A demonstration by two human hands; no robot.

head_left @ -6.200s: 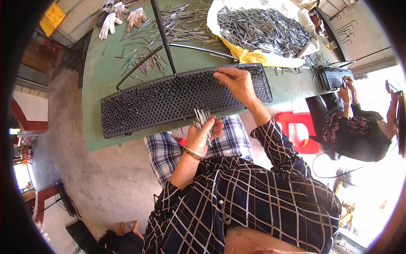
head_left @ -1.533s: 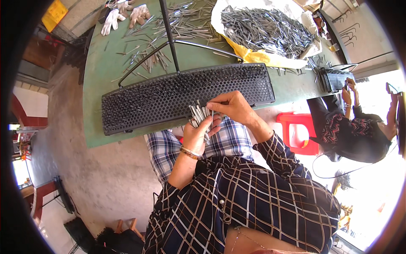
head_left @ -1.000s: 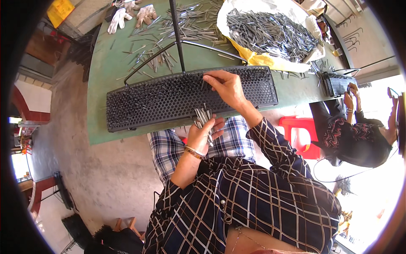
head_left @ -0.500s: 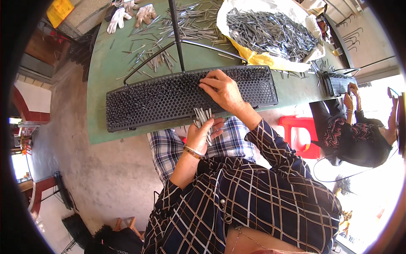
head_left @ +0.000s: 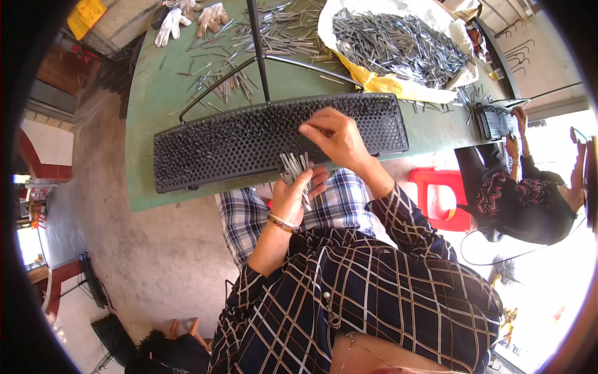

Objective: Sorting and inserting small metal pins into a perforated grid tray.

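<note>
A long black perforated panel (head_left: pixel 249 161) lies along the near edge of the green table, its handle frame (head_left: pixel 259 56) pointing away from me. Short dark strips stand packed in many of its holes, mostly along the far side and the left end. Below its near edge, my left hand (head_left: pixel 291 198) is closed around a bundle of thin metal strips (head_left: pixel 291 163), their ends fanning up past the fingers. Over the panel's right half hovers my right hand (head_left: pixel 339 140), thumb and fingertips pinched together. Whatever may be between those fingertips is too small to make out.
A white and yellow sack (head_left: pixel 361 75) heaped with metal strips sits at the back right. Loose strips (head_left: pixel 230 84) and work gloves (head_left: pixel 171 26) lie farther back on the table (head_left: pixel 149 118). To the right, a co-worker (head_left: pixel 529 199) handles another panel (head_left: pixel 495 121) near a red stool (head_left: pixel 439 193).
My right hand has moved slightly right and toward me, away from the packed holes. My left hand, with the strips, stays nearly where it was. The co-worker's hands have shifted.
</note>
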